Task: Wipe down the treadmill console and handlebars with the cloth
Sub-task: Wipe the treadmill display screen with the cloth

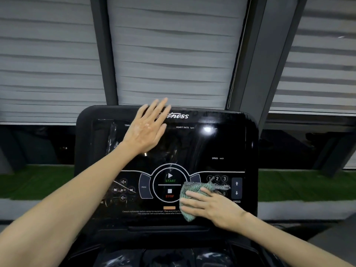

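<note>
Head view: your empty left hand point(146, 130) lies flat on the console point(221, 143); your flat right hand point(213, 207) presses the cloth point(192, 186) beside the STOP button point(169, 193), risking accidental activation.

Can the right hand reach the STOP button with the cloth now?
Probably yes: the right hand presses the cloth on the console right beside the STOP button, with nothing between them.
</note>
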Demonstrator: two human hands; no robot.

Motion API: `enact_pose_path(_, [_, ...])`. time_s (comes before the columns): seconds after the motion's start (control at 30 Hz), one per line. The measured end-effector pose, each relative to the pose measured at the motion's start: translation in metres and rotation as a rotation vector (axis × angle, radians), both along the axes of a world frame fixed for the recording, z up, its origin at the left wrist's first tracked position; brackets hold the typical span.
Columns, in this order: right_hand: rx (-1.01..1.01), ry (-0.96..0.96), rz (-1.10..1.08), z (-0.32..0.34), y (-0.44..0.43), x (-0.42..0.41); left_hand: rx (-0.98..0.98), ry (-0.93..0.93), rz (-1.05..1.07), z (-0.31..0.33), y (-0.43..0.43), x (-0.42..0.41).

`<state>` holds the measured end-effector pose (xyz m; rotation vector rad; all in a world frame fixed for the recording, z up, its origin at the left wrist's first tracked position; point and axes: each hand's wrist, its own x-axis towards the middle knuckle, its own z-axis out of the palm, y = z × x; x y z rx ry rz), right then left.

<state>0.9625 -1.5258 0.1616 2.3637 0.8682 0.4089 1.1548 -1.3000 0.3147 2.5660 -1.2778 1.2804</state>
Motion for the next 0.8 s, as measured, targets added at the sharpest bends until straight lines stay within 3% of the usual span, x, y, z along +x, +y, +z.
enact_pose_path(0.13, [0.054, -0.032, -0.043, 0.031, 0.002, 0.013, 0.003, -0.006, 0.043, -0.008, 0.019, 0.006])
enact_pose_path(0.37, [0.465, -0.303, -0.295, 0.139, 0.012, 0.077, -0.003, 0.035, 0.015, -0.009, 0.024, 0.006])
enact_pose_path(0.5, [0.533, -0.376, -0.330, 0.149, 0.027, 0.087, 0.050, 0.002, -0.007, -0.006, 0.034, 0.012])
enact_pose_path(0.67, [0.284, -0.251, -0.185, 0.068, 0.046, 0.057, 0.028, -0.010, -0.028, -0.010, 0.032, 0.015])
enact_pose_path(0.8, [0.017, -0.020, -0.038, -0.008, 0.058, 0.015, 0.021, -0.011, -0.035, -0.010, 0.033, 0.015])
